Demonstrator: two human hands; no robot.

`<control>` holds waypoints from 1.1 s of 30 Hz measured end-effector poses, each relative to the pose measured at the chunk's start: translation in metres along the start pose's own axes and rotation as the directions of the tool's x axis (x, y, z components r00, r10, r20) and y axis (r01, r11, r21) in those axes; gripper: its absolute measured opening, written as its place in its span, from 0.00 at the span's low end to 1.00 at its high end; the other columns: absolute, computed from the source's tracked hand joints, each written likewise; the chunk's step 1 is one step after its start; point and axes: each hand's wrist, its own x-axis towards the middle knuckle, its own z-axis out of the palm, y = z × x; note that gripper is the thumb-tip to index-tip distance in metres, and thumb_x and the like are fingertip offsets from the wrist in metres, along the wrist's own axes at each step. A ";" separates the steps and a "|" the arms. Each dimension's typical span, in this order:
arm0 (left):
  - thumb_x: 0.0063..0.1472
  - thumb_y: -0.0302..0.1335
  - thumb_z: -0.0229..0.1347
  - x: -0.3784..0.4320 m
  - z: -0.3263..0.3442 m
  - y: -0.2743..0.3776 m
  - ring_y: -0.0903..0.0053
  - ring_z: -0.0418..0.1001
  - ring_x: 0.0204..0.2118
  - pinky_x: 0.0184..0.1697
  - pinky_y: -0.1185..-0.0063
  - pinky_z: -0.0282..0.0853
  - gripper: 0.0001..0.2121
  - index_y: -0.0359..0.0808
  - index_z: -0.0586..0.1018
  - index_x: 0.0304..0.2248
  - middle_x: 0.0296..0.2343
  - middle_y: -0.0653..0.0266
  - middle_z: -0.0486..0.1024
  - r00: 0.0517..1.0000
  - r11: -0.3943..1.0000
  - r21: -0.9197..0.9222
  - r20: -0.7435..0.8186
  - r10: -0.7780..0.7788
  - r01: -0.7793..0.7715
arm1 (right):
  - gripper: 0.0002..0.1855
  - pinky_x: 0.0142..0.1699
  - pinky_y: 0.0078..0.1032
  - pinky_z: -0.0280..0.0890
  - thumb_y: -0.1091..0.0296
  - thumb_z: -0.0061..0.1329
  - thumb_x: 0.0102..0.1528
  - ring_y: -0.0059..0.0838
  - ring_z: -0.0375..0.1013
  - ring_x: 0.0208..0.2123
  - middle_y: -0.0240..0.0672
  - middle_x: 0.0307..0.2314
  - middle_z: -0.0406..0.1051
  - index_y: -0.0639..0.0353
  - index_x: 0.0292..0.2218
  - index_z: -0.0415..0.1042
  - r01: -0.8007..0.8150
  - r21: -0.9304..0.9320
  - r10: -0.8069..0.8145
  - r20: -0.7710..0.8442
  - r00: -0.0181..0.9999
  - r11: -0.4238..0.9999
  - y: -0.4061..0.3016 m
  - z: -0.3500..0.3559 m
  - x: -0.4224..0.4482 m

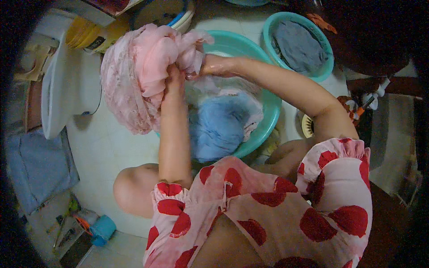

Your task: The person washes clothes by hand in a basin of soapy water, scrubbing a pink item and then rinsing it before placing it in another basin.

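A bunched pink sheer garment (156,53) hangs above the left side of a large turquoise basin (273,125). My left hand (175,75) grips it, with the fingers partly hidden in the folds. On its right end my right hand (211,65) is closed around a gathered part of the cloth, and the skin there looks wet. Below my hands a blue cloth (218,125) lies bundled in the basin. Whitish fabric (253,112) with dark marks sits beside the blue cloth.
A smaller turquoise basin (331,63) at the upper right holds grey-blue cloth (300,45). Left stand a white pedestal fixture (57,97) and a yellow bucket (80,35). A blue-grey cloth (43,167) hangs at far left. A blue container (103,229) is at lower left.
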 end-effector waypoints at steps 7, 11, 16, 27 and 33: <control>0.59 0.38 0.44 0.044 -0.046 -0.040 0.68 0.65 0.45 0.49 0.72 0.62 0.19 0.33 0.65 0.45 0.41 0.60 0.66 0.970 0.971 -0.005 0.044 0.238 -0.238 | 0.34 0.52 0.26 0.56 0.64 0.55 0.44 0.27 0.63 0.45 0.40 0.41 0.64 0.63 0.50 0.56 -0.247 0.253 0.320 -0.313 0.894 0.936 -0.019 0.001 -0.011; 0.60 0.36 0.40 0.073 -0.075 -0.068 0.67 0.65 0.44 0.48 0.72 0.63 0.17 0.33 0.66 0.44 0.41 0.60 0.67 1.000 0.968 -0.250 -0.030 -0.008 0.000 | 0.42 0.52 0.40 0.54 0.69 0.56 0.37 0.46 0.54 0.51 0.48 0.50 0.53 0.60 0.53 0.52 0.182 -0.799 -0.605 -0.263 0.752 0.573 -0.015 0.045 -0.004; 0.61 0.33 0.40 0.036 -0.010 -0.081 0.65 0.64 0.46 0.49 0.72 0.62 0.17 0.31 0.65 0.46 0.44 0.56 0.65 0.994 0.954 -0.292 -0.064 -0.088 0.066 | 0.44 0.54 0.41 0.52 0.56 0.57 0.37 0.52 0.52 0.51 0.44 0.50 0.54 0.53 0.53 0.52 0.038 -0.983 -0.620 -0.085 0.780 0.182 -0.010 -0.004 0.011; 0.59 0.33 0.45 -0.001 0.002 -0.021 0.63 0.61 0.48 0.51 0.71 0.59 0.20 0.29 0.64 0.47 0.45 0.53 0.64 0.999 0.999 -0.026 0.012 -0.040 0.041 | 0.26 0.40 0.26 0.65 0.67 0.59 0.36 0.26 0.67 0.34 0.36 0.33 0.70 0.63 0.39 0.67 0.223 -0.532 -0.334 -0.120 0.935 0.817 -0.039 0.003 -0.003; 0.58 0.34 0.46 0.007 -0.010 -0.012 0.63 0.61 0.49 0.51 0.71 0.59 0.21 0.29 0.64 0.47 0.46 0.53 0.63 0.993 0.997 -0.057 0.108 -0.052 0.058 | 0.24 0.35 0.21 0.65 0.68 0.59 0.38 0.19 0.66 0.32 0.31 0.31 0.70 0.62 0.39 0.67 0.343 -0.146 -0.360 -0.115 0.926 0.928 -0.050 0.013 -0.014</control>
